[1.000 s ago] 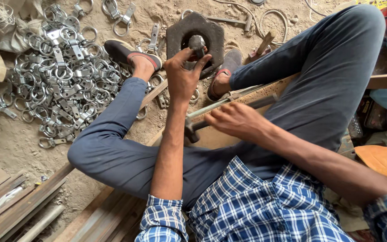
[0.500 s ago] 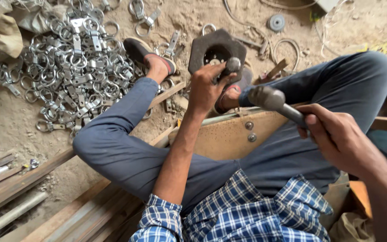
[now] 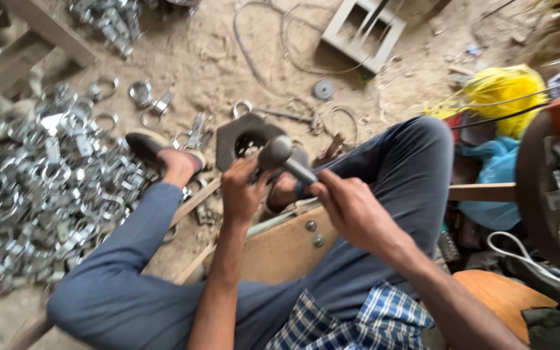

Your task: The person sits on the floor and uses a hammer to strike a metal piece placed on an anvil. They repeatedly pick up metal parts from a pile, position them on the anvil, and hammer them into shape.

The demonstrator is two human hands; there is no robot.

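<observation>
Sandy workshop floor [image 3: 215,71] carries a pile of metal clamps [image 3: 46,188] at nine o'clock. Since half a second ago, the hammer [image 3: 279,155] has swung down onto the dark metal block [image 3: 244,136]; right hand [image 3: 351,210] grips its handle, left hand [image 3: 244,191] clenched beside the block.

The trousers [image 3: 131,285] are slate blue, and the shirt [image 3: 358,324] is a blue and white check. The hammer [image 3: 277,154] has a dull grey metal head, and the block [image 3: 244,136] beneath it is dark grey. The heap of clamps [image 3: 46,188] is bright silver against the sandy tan floor [image 3: 215,71]. The board [image 3: 280,249] under the legs is pale brown with 2 silver bolt heads. The bundle of cord [image 3: 503,87] is vivid yellow; the bag [image 3: 497,178] below it is turquoise. The sandal [image 3: 147,146] is black.
</observation>
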